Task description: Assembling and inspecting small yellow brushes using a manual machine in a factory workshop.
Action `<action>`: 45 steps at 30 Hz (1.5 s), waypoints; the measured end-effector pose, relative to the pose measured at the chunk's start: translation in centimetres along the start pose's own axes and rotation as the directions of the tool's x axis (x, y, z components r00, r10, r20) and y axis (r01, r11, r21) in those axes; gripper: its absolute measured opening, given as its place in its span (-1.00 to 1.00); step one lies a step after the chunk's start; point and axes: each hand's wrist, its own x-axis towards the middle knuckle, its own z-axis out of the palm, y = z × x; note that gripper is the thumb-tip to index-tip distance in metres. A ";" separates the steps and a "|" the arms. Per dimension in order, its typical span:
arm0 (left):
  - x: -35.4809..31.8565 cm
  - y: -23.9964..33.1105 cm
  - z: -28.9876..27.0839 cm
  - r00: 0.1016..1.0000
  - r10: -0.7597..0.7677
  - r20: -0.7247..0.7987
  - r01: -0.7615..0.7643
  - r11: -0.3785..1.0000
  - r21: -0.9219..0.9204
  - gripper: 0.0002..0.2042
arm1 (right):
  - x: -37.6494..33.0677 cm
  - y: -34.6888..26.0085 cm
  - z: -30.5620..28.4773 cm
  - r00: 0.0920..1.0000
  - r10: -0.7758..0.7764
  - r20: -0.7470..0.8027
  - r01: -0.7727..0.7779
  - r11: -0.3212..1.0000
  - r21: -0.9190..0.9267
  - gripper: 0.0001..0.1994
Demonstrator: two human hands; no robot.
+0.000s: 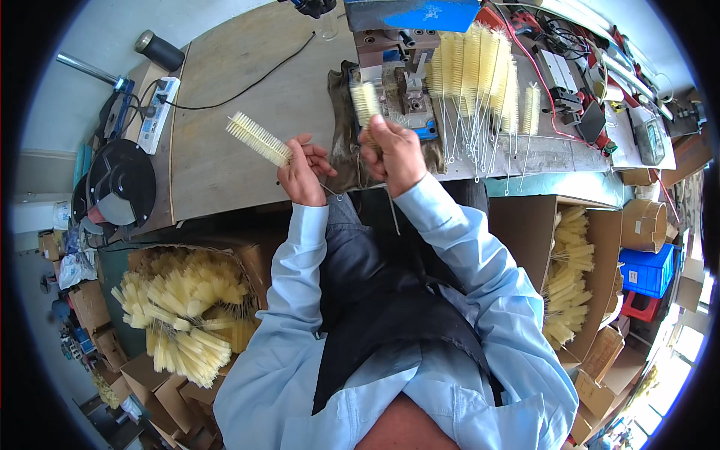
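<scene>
In my left hand (pixel 304 172) is a bottle brush (pixel 257 138) with pale yellow bristles, its head slanting up to the left and its wire loop showing below the wrist. My right hand (pixel 397 155) grips a second bottle brush (pixel 365 101) by its bristled part, bristles pointing up and the thin wire stem hanging below my fingers. Just beyond the right hand stands a metal bench press (pixel 409 82) with a blue top, set on the table. Right beside it lies a fanned pile of similar brushes (pixel 471 67), wire loops toward me; a single brush (pixel 531 109) lies apart.
The wooden table (pixel 247 75) carries a white power strip (pixel 155 120) with a black cable on the left. Cardboard boxes filled with brushes stand below, a left bunch (pixel 187 307) and a right bunch (pixel 568 277). Tools and a red cable crowd the right end.
</scene>
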 end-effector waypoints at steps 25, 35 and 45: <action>-0.1 0.0 0.1 1.000 0.030 0.002 -0.030 1.000 0.005 -0.54 | -0.1 -4.5 -5.1 0.992 0.080 -0.103 -0.064 0.987 0.145 -0.67; -0.1 -0.2 0.1 0.999 0.041 0.008 -0.041 0.999 0.000 -0.54 | -0.4 -4.9 -5.2 0.993 0.038 -0.110 -0.033 0.998 0.047 -0.69; -0.1 -0.2 0.0 0.999 0.043 0.028 -0.043 0.999 -0.008 -0.54 | -1.7 -7.8 -9.4 0.758 -0.577 -0.304 0.304 0.725 -0.618 -0.56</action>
